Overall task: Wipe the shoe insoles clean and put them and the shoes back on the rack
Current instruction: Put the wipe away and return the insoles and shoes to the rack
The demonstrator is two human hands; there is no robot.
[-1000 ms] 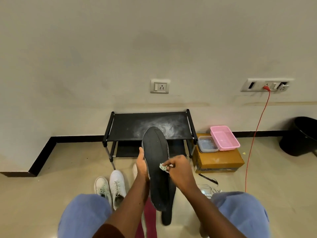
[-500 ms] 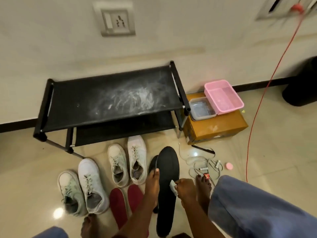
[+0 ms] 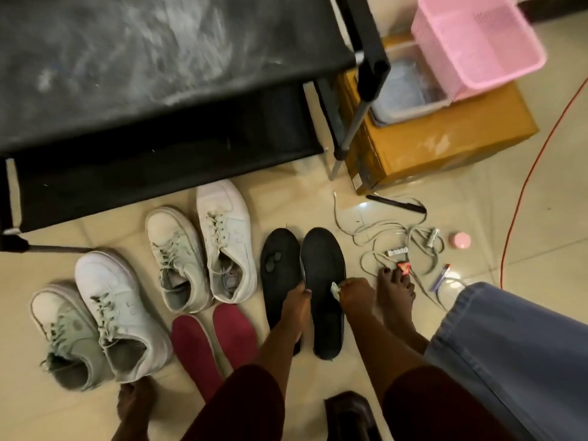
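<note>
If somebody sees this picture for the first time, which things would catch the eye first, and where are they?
At the centre, the left hand grips a long black insole by its edge and the right hand pinches a small white wipe against it. To their left, four white lace-up sneakers stand on the floor before a black shoe rack with a dust-streaked top shelf.

No text is readable here. The box [image 3: 445, 148] has a small label [image 3: 358, 180] at its lower left corner, but it is too blurred. A small white item [image 3: 396, 251] among the cables [image 3: 375, 229] shows dark marks, too small to read.
</note>
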